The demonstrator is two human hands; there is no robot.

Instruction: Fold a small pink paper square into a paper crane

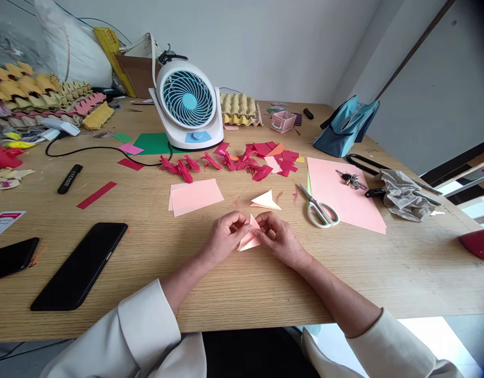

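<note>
Between my two hands is a small folded pink paper [250, 241], its pointed tip up and its lower edge near the tabletop. My left hand [226, 236] pinches its left side, and my right hand [281, 239] grips the right side with thumb and fingers. Just beyond my hands lies a folded pale paper piece [266, 200]. Two flat pink paper rectangles [197, 197] rest behind my left hand. Scissors with white handles [323, 212] lie to the right, touching a stack of large pink sheets [344, 194].
Red folded paper pieces [185, 170] spread in front of a white fan [190, 105]. Two black phones [80, 266] [12, 258] and a black marker [70, 179] lie left. Keys [354, 181], crumpled grey cloth [403, 194] and a blue bag [344, 128] are on the right.
</note>
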